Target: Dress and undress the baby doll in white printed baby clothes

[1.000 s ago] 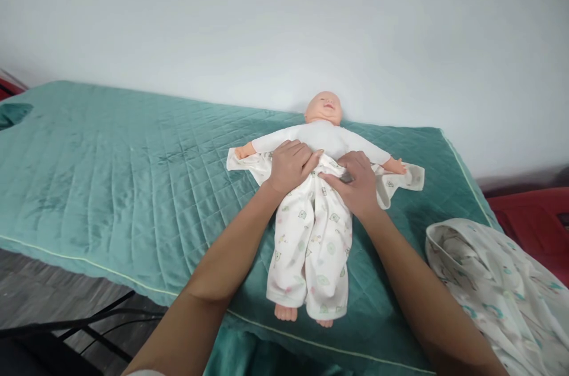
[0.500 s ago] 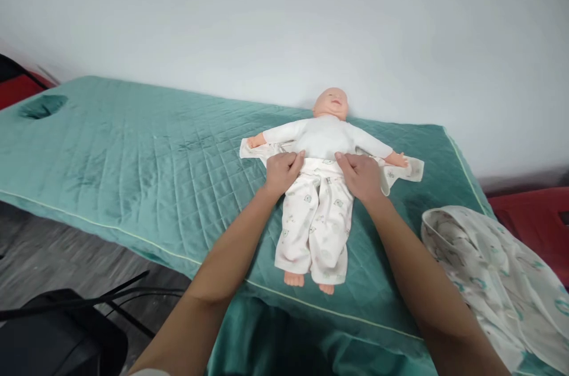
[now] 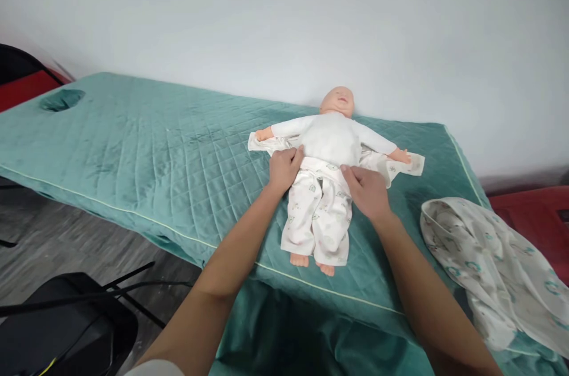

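Note:
A baby doll (image 3: 335,136) lies on its back on a green quilted bed cover (image 3: 178,145), its head toward the wall and its arms spread. White printed pants (image 3: 317,216) cover its legs, with the bare feet showing below the cuffs. My left hand (image 3: 284,168) pinches the waistband at one side of the belly. On the other side my right hand (image 3: 365,189) grips the same waistband, a little lower. Under the doll's arms and back lies a printed baby shirt (image 3: 415,163), spread out with its sleeves to both sides.
A crumpled printed cloth (image 3: 493,263) lies at the bed's right end, close to my right forearm. The white wall (image 3: 222,20) runs behind the bed. A black chair (image 3: 66,328) stands at the lower left, and a red object (image 3: 537,222) is beyond the right end.
The pants' waistband now sits slanted, lower on my right hand's side, and more of the white belly shows there. The legs have shifted slightly. The camera view has moved a little.

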`<state>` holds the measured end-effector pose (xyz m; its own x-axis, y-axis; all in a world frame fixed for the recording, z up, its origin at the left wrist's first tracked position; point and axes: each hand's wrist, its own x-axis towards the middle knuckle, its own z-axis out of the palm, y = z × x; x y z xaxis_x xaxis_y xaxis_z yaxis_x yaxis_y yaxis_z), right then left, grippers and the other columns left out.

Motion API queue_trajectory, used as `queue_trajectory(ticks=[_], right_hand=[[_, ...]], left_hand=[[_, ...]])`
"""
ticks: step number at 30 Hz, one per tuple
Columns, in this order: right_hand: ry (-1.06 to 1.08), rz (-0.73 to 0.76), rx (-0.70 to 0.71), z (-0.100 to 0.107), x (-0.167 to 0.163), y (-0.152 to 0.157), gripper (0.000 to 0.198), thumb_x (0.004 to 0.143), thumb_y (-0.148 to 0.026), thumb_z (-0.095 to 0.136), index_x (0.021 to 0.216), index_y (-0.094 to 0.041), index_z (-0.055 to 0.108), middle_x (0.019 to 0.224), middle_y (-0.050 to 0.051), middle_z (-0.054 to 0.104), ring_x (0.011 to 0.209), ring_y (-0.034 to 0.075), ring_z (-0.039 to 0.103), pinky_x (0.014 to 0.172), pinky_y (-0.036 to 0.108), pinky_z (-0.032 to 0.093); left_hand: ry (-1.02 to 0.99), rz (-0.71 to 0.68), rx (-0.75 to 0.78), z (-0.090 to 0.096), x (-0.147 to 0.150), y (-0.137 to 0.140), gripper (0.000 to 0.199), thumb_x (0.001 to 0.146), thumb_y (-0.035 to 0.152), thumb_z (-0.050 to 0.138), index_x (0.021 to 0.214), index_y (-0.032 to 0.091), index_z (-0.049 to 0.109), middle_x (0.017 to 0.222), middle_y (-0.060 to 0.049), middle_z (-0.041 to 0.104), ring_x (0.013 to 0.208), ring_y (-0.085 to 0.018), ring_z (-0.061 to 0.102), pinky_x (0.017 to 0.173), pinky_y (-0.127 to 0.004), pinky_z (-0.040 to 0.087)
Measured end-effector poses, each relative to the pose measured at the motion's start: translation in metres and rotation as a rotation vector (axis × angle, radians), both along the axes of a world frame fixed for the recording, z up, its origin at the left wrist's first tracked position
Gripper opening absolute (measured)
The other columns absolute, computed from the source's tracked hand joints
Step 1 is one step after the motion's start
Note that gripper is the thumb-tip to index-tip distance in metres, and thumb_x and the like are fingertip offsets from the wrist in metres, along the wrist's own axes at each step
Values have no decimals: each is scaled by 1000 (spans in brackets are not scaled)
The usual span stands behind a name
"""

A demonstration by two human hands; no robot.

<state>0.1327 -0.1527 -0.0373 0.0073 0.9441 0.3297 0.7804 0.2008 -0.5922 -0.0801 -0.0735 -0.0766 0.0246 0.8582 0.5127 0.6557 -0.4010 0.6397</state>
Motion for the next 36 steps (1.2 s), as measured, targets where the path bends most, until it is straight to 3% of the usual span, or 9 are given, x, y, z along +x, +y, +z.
queue_trajectory(ticks=[3,8,15,18,22,25,28,36], right_hand=[[54,34,-10,-6,-5,-11,51,100,-53,44,60,-22,33,55,-3,38,57,14,41,61,31,25],[122,1,48,-15,-5,2,47,99,-49,46,62,-22,36,58,-3,40,61,15,42,62,31,27],[111,-52,65,-19,-7,8,48,99,-48,48,61,-22,33,57,-3,37,59,15,40,62,32,26],[94,-43,103,-21,-7,7,47,99,-48,47,61,-23,34,58,-3,37,59,15,40,62,32,27],[67,-67,173,-25,-7,5,44,100,-44,47,63,-24,36,62,-2,42,64,17,43,66,33,30],[65,-64,234,-27,-7,3,34,99,-42,48,70,-24,45,76,1,52,78,20,51,75,34,37],[69,-48,248,-27,-5,1,28,99,-42,49,76,-24,51,86,3,57,88,21,54,82,35,39],[111,-17,60,-23,-3,-19,42,98,-49,47,65,-23,45,62,-2,49,65,17,48,66,32,34]], left_hand=[[-70,3,-73,2,0,3,52,98,46,43,54,21,29,50,3,31,53,-12,32,58,-30,23],[-120,-28,-101,7,0,0,51,98,45,43,56,20,29,53,3,31,56,-12,32,59,-30,23],[-139,-11,-25,5,-8,-58,47,100,38,42,59,21,26,55,4,35,59,-12,39,70,-32,32],[-168,-48,-97,2,-11,-74,45,100,38,44,61,21,30,58,3,38,61,-13,42,70,-32,33],[-208,-151,-203,2,-12,-72,34,100,40,45,71,21,45,67,3,47,68,-14,47,70,-29,37],[-230,-207,-192,2,-12,-68,19,95,39,56,88,21,55,83,0,56,79,-15,52,77,-29,42],[-256,-251,-185,0,-13,-66,19,89,36,65,98,22,56,96,-1,58,86,-15,53,81,-29,44],[-179,-210,-171,-4,-11,-62,18,88,36,68,91,22,58,90,0,58,83,-15,54,78,-29,44]])
